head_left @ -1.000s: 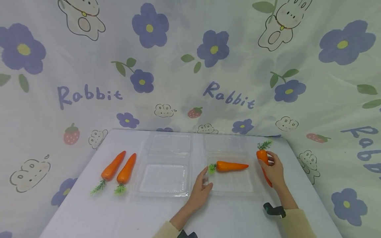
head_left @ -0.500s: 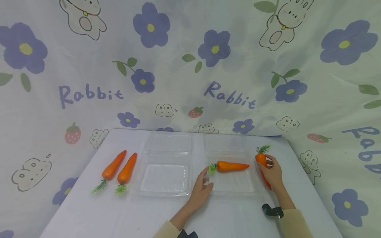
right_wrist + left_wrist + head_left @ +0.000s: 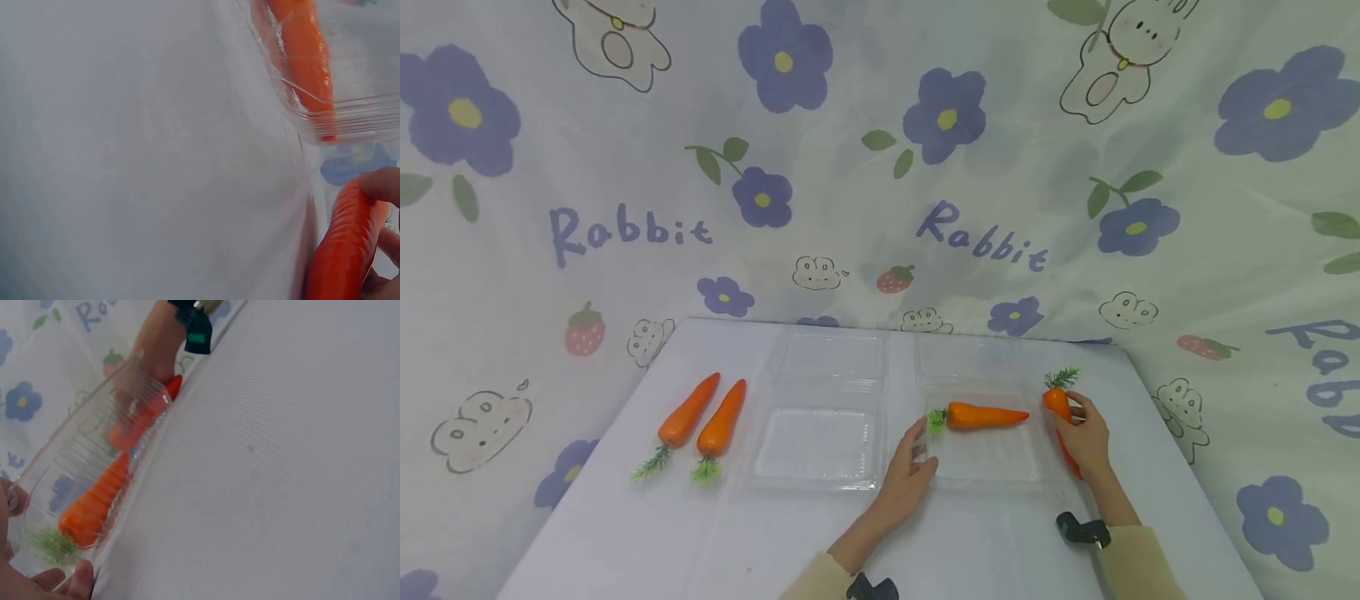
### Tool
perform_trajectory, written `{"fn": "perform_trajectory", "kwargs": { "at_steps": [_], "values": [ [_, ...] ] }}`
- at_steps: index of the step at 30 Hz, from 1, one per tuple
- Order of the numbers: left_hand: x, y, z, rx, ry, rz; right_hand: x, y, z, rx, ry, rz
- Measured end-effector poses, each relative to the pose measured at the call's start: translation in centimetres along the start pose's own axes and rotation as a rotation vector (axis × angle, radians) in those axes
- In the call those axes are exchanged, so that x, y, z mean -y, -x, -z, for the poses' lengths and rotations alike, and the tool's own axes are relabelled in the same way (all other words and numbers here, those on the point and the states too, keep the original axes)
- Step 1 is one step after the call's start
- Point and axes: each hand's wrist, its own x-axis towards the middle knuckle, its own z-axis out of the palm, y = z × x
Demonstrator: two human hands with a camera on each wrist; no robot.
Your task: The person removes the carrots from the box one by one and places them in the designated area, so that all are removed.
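Note:
My right hand [image 3: 1086, 433] grips a carrot [image 3: 1057, 407] to the right of the right-hand clear plastic box. Its leafy top points to the far side; fingers hide part of the body. In the right wrist view the fingers press on this carrot [image 3: 344, 244]. Another carrot [image 3: 985, 416] lies crosswise inside the right clear box [image 3: 992, 471], leaves to the left. My left hand [image 3: 904, 479] rests at that box's left side, thumb and fingers spread apart. The left wrist view has its fingertips touching the box wall beside the carrot [image 3: 94, 509].
A second clear plastic box [image 3: 812, 450] with its lid folded back stands left of centre. Two more carrots [image 3: 688, 412] lie side by side at the table's left. A patterned cloth [image 3: 850, 167] hangs behind the white table [image 3: 715, 550].
My right hand and its carrot have shifted slightly toward me and to the left. The left hand stays at the box's side. The head view has tilted a little.

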Motion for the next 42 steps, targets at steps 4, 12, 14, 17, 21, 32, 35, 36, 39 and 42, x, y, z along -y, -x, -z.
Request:
{"fn": "perform_trajectory", "kwargs": {
  "at_steps": [4,12,14,17,21,32,35,36,39,42],
  "values": [
    [-0.02,-0.10,-0.01,0.000,-0.002,0.001,0.01,0.05,0.00,0.010,-0.003,0.002],
    [-0.15,-0.02,-0.13,-0.009,0.002,-0.011,0.09,0.04,0.04,0.031,-0.004,-0.026],
    [-0.18,0.00,-0.15,-0.008,0.009,-0.015,0.08,0.10,0.05,0.034,-0.007,-0.034],
    [-0.14,0.05,-0.15,-0.005,0.019,-0.017,0.07,0.25,0.11,0.043,-0.015,-0.046],
    [-0.13,0.11,-0.16,-0.005,0.015,-0.015,0.10,0.33,0.18,0.052,-0.021,-0.052],
    [-0.32,0.14,-0.13,-0.004,0.006,0.011,0.04,0.20,0.17,0.061,0.000,-0.057],
    [-0.30,0.13,-0.12,-0.004,0.001,0.017,-0.05,0.10,0.28,0.057,0.008,-0.052],
    [-0.28,0.11,-0.11,-0.004,0.000,0.018,-0.06,0.06,0.34,0.055,0.007,-0.049],
    [-0.24,0.03,-0.15,-0.005,-0.003,0.012,-0.09,-0.09,0.57,0.051,0.008,-0.045],
    [-0.24,-0.04,-0.17,-0.004,0.001,0.008,0.03,-0.24,0.84,0.052,0.005,-0.050]
  ]
}}
